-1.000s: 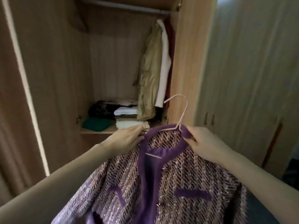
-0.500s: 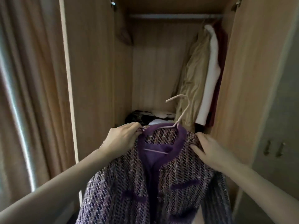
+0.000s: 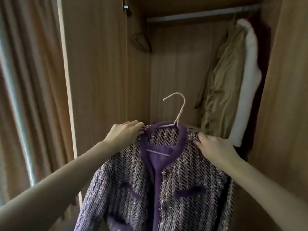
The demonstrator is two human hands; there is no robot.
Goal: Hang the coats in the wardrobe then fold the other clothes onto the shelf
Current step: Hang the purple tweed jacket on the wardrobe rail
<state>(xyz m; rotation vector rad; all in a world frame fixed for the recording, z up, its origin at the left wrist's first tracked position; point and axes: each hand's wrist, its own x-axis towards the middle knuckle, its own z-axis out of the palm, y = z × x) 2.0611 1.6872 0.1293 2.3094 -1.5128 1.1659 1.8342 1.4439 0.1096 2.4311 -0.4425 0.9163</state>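
Both hands' grip on tweed coat (image 3: 175, 189) shoulders, thin hooked hanger (image 3: 179, 110)

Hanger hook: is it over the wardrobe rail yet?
No. The hanger hook sits free in the air well below the rail, while both hands hold the purple jacket by its shoulders.

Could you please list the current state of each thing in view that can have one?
Purple tweed coat: on its hanger, held up, not yet on the rail.
Hanger: hook free, below the rail.
Left hand: grips the coat's shoulder.
Right hand: holds the other shoulder.
Beige coat: hanging.
White garment: hanging.
Wardrobe door: open.
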